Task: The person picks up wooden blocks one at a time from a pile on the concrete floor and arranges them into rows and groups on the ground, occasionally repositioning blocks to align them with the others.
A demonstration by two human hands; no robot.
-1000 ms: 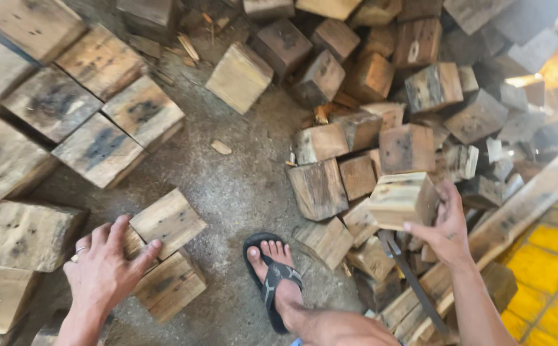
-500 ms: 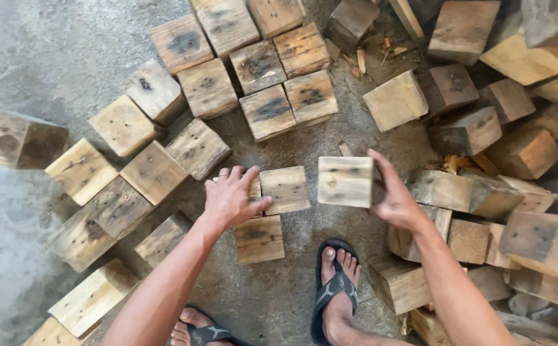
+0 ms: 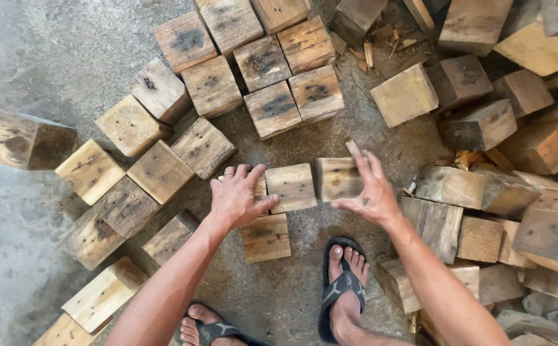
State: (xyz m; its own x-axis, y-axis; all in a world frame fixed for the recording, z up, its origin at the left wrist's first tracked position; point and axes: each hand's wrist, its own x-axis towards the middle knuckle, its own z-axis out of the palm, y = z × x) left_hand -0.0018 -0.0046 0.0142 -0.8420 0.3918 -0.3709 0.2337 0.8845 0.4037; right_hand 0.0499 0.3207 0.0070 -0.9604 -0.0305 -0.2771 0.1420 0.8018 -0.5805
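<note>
Wooden block (image 3: pixel 338 179), pale and weathered, sits under the fingers of the right hand (image 3: pixel 367 192), which has carried it in from the loose pile (image 3: pixel 509 192) on that hand's outer side; half a second ago it was held higher and farther from its neighbour. The fingers are spread along its top and side, no longer clamped. It now touches the second block (image 3: pixel 291 187), which the left hand (image 3: pixel 235 198) presses flat with open fingers. Beyond both hands stand the ordered rows (image 3: pixel 253 70); beneath them, concrete floor (image 3: pixel 48 64). Placement appears nearly complete
</note>
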